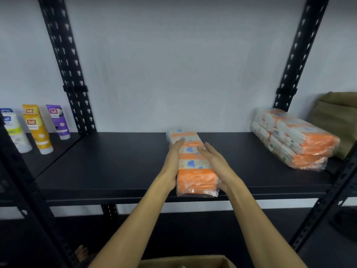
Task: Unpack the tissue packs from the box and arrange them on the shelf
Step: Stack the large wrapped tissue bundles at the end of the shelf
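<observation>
While the tissue pack (194,163) lies lengthwise at the shelf's (116,161) front edge, the left hand (172,161) and right hand (214,161) flank it, straight fingers pressed flat to its long sides — squaring it up, I'd say. Two more packs (293,138) sit stacked near the right end; the box (185,262) waits below — more likely to come.

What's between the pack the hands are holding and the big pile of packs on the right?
Nothing, just bare black shelf. The head view shows an open stretch between the held tissue pack and the stacked packs.
</observation>
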The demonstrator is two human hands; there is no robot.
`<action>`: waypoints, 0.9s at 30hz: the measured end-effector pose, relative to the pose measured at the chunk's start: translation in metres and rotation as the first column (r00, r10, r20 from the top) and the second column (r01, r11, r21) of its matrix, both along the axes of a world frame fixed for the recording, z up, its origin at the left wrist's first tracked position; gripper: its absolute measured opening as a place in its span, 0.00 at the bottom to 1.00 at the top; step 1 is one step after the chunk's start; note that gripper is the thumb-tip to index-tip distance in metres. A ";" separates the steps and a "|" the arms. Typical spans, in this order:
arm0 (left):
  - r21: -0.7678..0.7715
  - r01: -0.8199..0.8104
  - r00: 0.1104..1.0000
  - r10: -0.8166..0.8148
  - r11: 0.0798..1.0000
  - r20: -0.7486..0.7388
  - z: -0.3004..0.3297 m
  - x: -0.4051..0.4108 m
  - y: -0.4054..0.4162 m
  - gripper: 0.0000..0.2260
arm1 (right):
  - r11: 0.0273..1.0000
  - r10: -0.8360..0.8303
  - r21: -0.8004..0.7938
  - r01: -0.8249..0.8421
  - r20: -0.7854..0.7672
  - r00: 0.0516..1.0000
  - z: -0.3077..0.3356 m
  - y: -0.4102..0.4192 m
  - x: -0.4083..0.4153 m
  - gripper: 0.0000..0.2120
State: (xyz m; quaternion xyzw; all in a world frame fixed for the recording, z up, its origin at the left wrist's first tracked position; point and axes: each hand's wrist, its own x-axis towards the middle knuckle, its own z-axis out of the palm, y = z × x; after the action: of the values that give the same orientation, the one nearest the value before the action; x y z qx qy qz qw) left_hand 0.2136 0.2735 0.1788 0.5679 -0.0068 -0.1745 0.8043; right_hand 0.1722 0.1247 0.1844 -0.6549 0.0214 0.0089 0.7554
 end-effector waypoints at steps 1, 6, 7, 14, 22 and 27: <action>0.023 -0.028 0.999 0.027 0.999 0.022 -0.004 0.001 -0.003 0.22 | 1.000 0.012 -0.026 -0.012 -0.001 1.000 0.002 0.003 -0.002 0.08; 0.274 -0.069 0.973 0.004 0.959 0.231 -0.015 0.010 -0.006 0.26 | 0.994 0.074 -0.081 -0.074 0.000 0.997 -0.007 -0.004 0.005 0.14; 0.310 -0.058 0.969 -0.021 0.949 0.246 -0.015 0.013 -0.005 0.31 | 0.994 0.086 -0.066 -0.086 -0.005 0.996 -0.005 -0.005 0.005 0.14; 0.396 0.014 0.953 -0.131 0.918 0.272 -0.011 0.024 0.006 0.33 | 0.978 0.179 -0.111 -0.179 -0.011 0.984 -0.006 -0.006 0.011 0.22; 0.566 -0.017 0.954 -0.156 0.824 0.257 0.021 0.050 0.020 0.32 | 0.960 -0.004 -0.279 0.014 0.036 0.999 0.017 -0.019 0.036 0.26; 0.530 -0.066 0.978 -0.052 0.846 0.204 0.021 0.078 0.001 0.32 | 0.958 -0.050 -0.283 0.047 -0.001 0.999 0.016 -0.007 0.072 0.30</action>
State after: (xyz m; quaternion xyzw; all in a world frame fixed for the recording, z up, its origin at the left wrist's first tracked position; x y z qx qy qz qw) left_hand 0.2912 0.2750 0.2001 0.7842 -0.0412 -0.1056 0.6100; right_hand 0.2441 0.1179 0.2007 -0.7555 0.0415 -0.0100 0.6538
